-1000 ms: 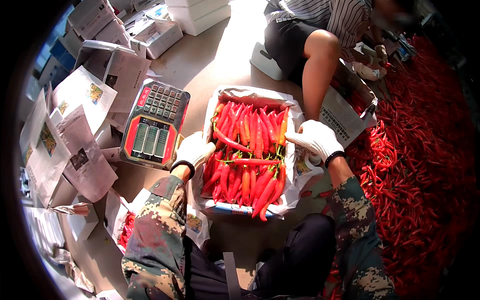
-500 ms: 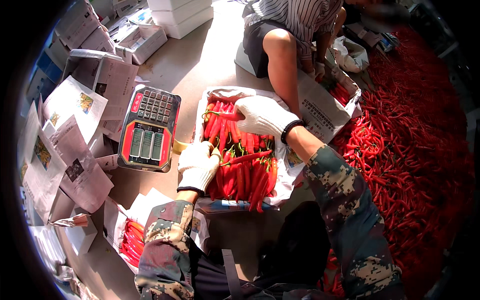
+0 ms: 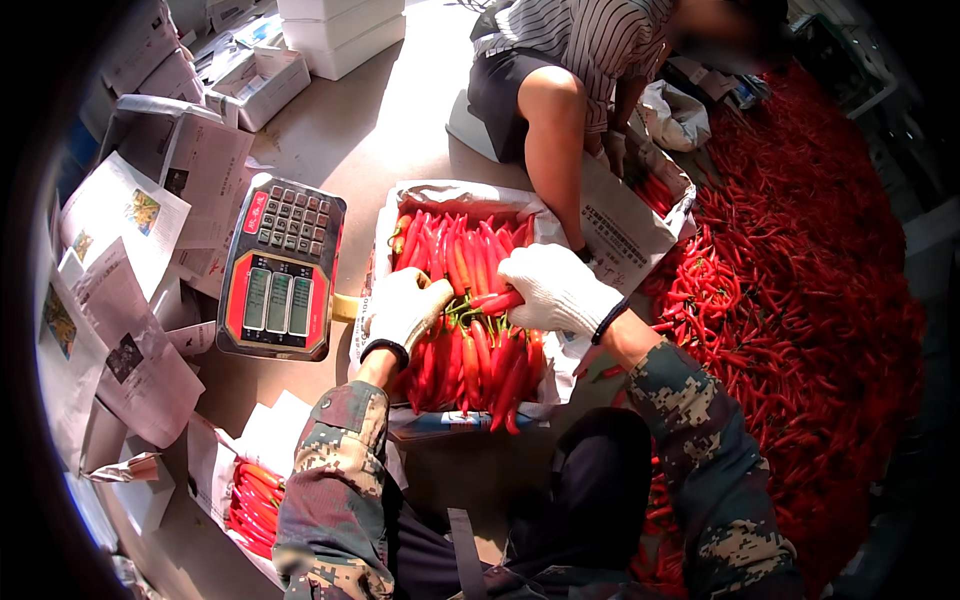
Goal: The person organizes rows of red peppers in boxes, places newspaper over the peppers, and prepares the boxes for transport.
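A newspaper-lined box (image 3: 470, 422) in front of me holds red chili peppers (image 3: 465, 368) laid in two rows, their green stems meeting near the middle. My right hand (image 3: 562, 290), in a white knit glove, grips a red chili pepper (image 3: 496, 302) crosswise above the stems. At the box's left side is my left hand (image 3: 402, 308), gloved too, its fingers curled down over the peppers. Whatever those fingers hold is hidden beneath the glove.
A scale display with keypad (image 3: 284, 268) stands left of the box. Newspaper-lined boxes (image 3: 150, 330) crowd the left; one at lower left holds peppers (image 3: 256, 500). A large pepper heap (image 3: 780, 330) covers the right. Another person (image 3: 560, 90) sits ahead beside a lined box (image 3: 625, 220).
My right hand has come down from the upper row to the box's middle. The pepper lying crosswise on the lower row is gone from there. The view has shifted slightly.
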